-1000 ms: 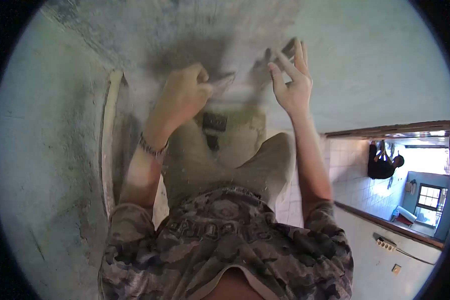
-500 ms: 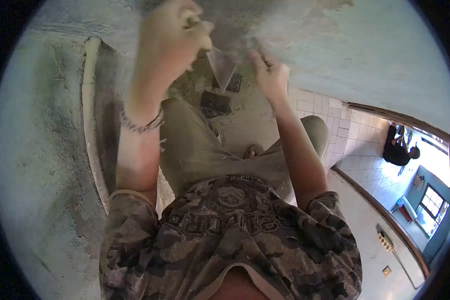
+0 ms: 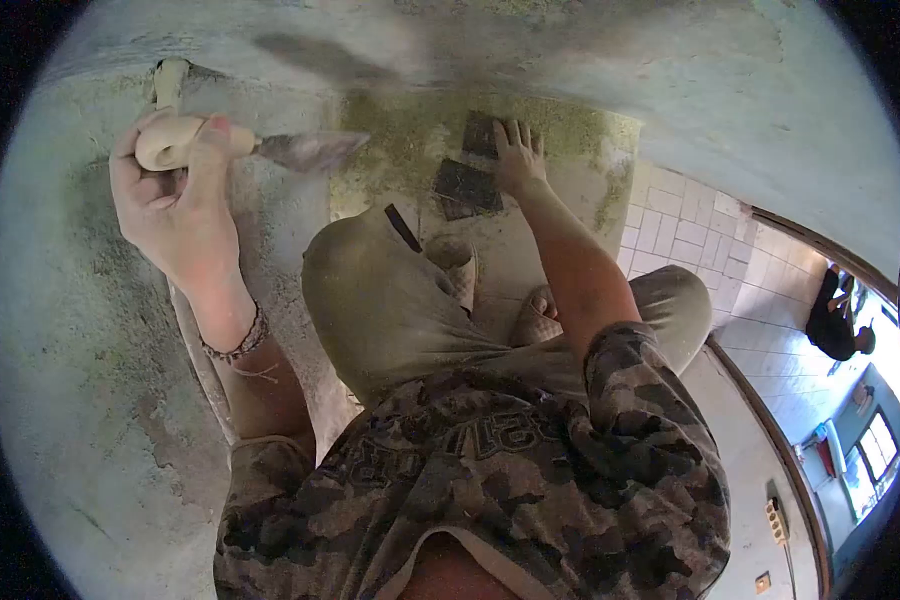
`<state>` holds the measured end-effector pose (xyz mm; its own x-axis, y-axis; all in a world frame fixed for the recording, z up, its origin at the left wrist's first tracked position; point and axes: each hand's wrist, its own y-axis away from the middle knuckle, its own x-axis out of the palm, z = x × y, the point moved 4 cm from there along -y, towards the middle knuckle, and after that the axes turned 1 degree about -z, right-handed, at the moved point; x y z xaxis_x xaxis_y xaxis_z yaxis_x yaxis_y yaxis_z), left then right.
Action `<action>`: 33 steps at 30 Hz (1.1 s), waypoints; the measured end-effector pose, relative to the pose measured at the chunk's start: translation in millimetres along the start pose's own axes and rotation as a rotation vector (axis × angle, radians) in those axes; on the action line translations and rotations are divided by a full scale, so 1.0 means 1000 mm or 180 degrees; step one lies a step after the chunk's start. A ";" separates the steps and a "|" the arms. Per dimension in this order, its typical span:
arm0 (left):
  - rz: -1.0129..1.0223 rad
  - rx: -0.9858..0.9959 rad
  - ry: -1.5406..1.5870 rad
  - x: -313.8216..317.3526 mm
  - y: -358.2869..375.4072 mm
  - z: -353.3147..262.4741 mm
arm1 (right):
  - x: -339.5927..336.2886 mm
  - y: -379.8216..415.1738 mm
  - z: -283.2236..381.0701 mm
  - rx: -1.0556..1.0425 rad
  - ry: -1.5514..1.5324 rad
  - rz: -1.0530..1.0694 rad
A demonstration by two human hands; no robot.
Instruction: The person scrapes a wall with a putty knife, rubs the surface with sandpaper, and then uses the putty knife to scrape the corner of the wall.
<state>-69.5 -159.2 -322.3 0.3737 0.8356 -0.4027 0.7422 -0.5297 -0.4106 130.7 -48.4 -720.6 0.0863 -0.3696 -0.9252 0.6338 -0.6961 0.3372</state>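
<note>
On the left, my left hand [image 3: 185, 205] is closed around the pale handle of a putty knife [image 3: 310, 150], its triangular metal blade pointing right. Behind the blade is the mossy, stained surface below. My right hand [image 3: 519, 158] reaches down with fingers stretched and spread, right at the edge of a dark square sheet [image 3: 482, 132]. A second dark sheet [image 3: 467, 188] lies just nearer to my feet, overlapping the first in this view.
A weathered wall [image 3: 730, 120] rises ahead, and another peeling wall [image 3: 90, 380] with a vertical pipe [image 3: 170, 85] stands at left. White floor tiles [image 3: 670, 215] stretch right toward a doorway, where a person in dark clothes [image 3: 832, 320] is beyond. A power strip [image 3: 774, 520] hangs at lower right.
My left hand has drawn left and back from the wall with the putty knife, its blade now pointing right. My right hand has dropped from the wall to the dark sheets, fingers now spread.
</note>
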 end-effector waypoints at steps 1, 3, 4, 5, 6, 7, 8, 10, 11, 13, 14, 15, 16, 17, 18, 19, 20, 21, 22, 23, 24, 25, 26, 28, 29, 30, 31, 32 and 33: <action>0.0012 0.0021 -0.0013 -0.001 -0.002 0.004 | 0.004 -0.003 -0.001 0.0004 -0.0026 -0.0010; -0.0035 0.0191 0.0265 -0.001 -0.006 0.012 | 0.001 -0.007 -0.006 0.0116 -0.0212 -0.0166; -0.0024 0.0200 0.0274 0.002 -0.007 0.014 | -0.002 -0.007 -0.009 0.0131 -0.0216 -0.0174; -0.0015 0.0243 0.0309 0.006 -0.008 0.014 | -0.003 -0.005 -0.013 0.0196 -0.0246 -0.0122; -0.0005 0.0283 0.0346 0.009 -0.009 0.016 | -0.006 -0.002 -0.017 0.0264 -0.0275 -0.0068; 0.0006 0.0281 0.0362 0.012 -0.010 0.019 | -0.010 0.003 -0.020 0.0282 -0.0269 -0.0068; -0.0001 0.0390 0.0185 0.013 -0.011 0.021 | -0.018 0.010 -0.022 0.0084 -0.0793 -0.0507; -0.0020 0.0479 0.0022 0.018 -0.012 0.026 | -0.032 0.013 -0.032 -0.0120 -0.1289 -0.0937; 0.0053 0.0408 0.0215 0.023 -0.011 0.029 | -0.023 0.010 -0.045 0.0626 -0.3020 0.0123; 0.0127 0.0336 0.0443 0.033 -0.008 0.031 | 0.004 0.013 -0.061 0.1414 -0.4672 0.1240; 0.0066 0.0231 0.0526 0.037 -0.006 0.032 | 0.033 0.012 -0.072 0.0817 -0.4891 0.1044; 0.0001 0.0126 0.0610 0.040 -0.004 0.032 | 0.019 0.016 -0.072 0.0508 -0.4960 0.0938; -0.0025 0.0124 0.0643 0.042 -0.003 0.031 | 0.005 0.020 -0.073 0.0199 -0.5032 0.0831; -0.0020 0.0226 0.0753 0.043 -0.003 0.028 | -0.055 0.040 -0.053 0.0805 -0.5694 0.1384; -0.0015 0.0334 0.0851 0.043 -0.003 0.024 | -0.090 0.056 -0.036 0.1447 -0.6314 0.1966; -0.0045 0.0351 0.0861 0.042 -0.004 0.020 | -0.095 0.057 -0.033 0.1414 -0.6294 0.1959; -0.0104 0.0314 0.1030 0.042 -0.004 0.016 | -0.102 0.055 -0.032 0.1198 -0.6174 0.1810; -0.0157 0.0276 0.1206 0.042 -0.006 0.013 | -0.114 0.055 -0.028 0.0991 -0.6051 0.1656; -0.0173 0.0292 0.1226 0.040 -0.007 0.013 | -0.124 0.057 -0.025 0.0971 -0.6037 0.1635; -0.0241 0.0280 0.1084 0.036 -0.008 0.015 | -0.136 0.060 -0.024 0.0835 -0.5980 0.1592; -0.0309 0.0268 0.0942 0.033 -0.010 0.014 | -0.154 0.065 -0.019 0.0698 -0.5921 0.1550; -0.0330 0.0284 0.0963 0.031 -0.013 0.010 | -0.172 0.071 -0.014 0.0676 -0.5902 0.1529; -0.0359 0.0470 0.0809 0.029 -0.016 0.002 | -0.199 0.078 -0.007 0.0161 -0.5922 0.1175; -0.0427 0.0702 0.0719 0.023 -0.025 -0.017 | -0.241 0.095 0.004 -0.0402 -0.5862 0.0750; -0.0488 0.1026 0.0435 0.020 -0.033 -0.035 | -0.260 0.104 0.006 -0.0515 -0.6092 0.0674; -0.0577 0.1362 0.0176 0.018 -0.041 -0.054 | -0.283 0.115 0.008 -0.0660 -0.6297 0.0567; -0.0677 0.1469 0.0323 0.014 -0.048 -0.077 | -0.311 0.130 0.007 -0.0299 -0.5586 0.0377; -0.0846 0.1564 -0.0004 0.010 -0.054 -0.106 | -0.336 0.143 0.003 -0.0232 -0.4961 -0.0084; -0.1114 0.1661 -0.0272 0.005 -0.062 -0.135 | -0.360 0.157 -0.001 -0.0084 -0.4301 -0.0501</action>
<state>-38.5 -102.8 -188.3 0.0963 0.9690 -0.2274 0.4355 -0.2464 -0.8658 199.4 -23.8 -334.5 -0.7919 -0.6080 -0.0568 0.5827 -0.7802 0.2273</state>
